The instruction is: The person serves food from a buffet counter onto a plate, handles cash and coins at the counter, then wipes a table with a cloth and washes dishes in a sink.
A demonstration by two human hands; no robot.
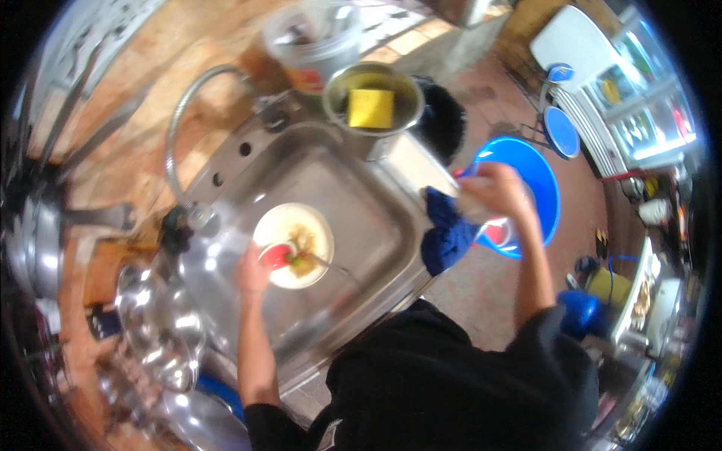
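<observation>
My left hand (255, 270) grips a small cup with a red inside and pale rim (275, 256), tilted over a cream-coloured plate or shallow bowl (276, 220). Brownish food scraps (303, 237) with some green and red bits lie in that dish, and a metal utensil (335, 265) sticks out over its edge. The dish sits in a stainless steel sink (361, 208). Out to the right, my right hand (499, 189) holds a pale, blurred object (476, 197) above the near side of a blue plastic tub (544, 191). Red and white items show inside the tub, partly hidden by my arm.
A dark blue cloth (448, 237) hangs over the sink's right edge. Behind the sink stand a metal pot (333, 113) holding a yellow sponge (370, 109) and a clear plastic bucket (313, 51). A flexible hose faucet (172, 135) arches at left, near shiny metal bowls (158, 321).
</observation>
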